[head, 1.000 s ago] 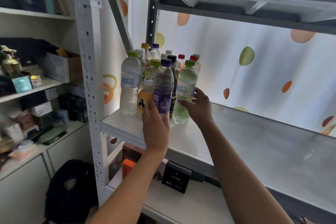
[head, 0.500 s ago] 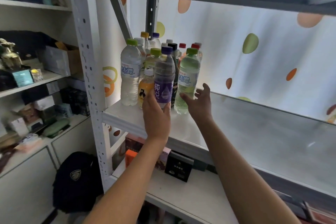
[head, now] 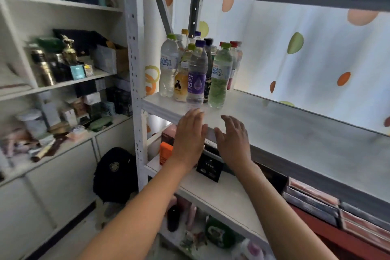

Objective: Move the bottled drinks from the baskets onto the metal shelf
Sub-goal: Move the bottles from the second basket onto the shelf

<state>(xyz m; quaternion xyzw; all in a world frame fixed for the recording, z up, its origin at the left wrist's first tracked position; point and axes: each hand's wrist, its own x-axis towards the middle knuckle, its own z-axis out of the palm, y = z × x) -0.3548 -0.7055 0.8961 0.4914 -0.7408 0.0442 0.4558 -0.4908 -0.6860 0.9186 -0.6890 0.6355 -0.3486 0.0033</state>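
metal shelf [head: 274, 124] | bottles [head: 196, 74] beyond hands | left hand [head: 190, 135], right hand [head: 233, 139] spread, empty

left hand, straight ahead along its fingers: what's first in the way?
Likely the purple-label bottle standing at the shelf front, just beyond the open left hand; depth from one view is uncertain.

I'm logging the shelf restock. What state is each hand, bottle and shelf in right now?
left hand: open, empty, below the bottles.
right hand: open, fingers relaxed, empty.
purple-label bottle: upright, capped, at the shelf's front.
green-cap bottle: upright, capped, beside it.
small orange bottle: upright.
clear bottle: upright, capped.
metal shelf: bottles clustered at its left end.
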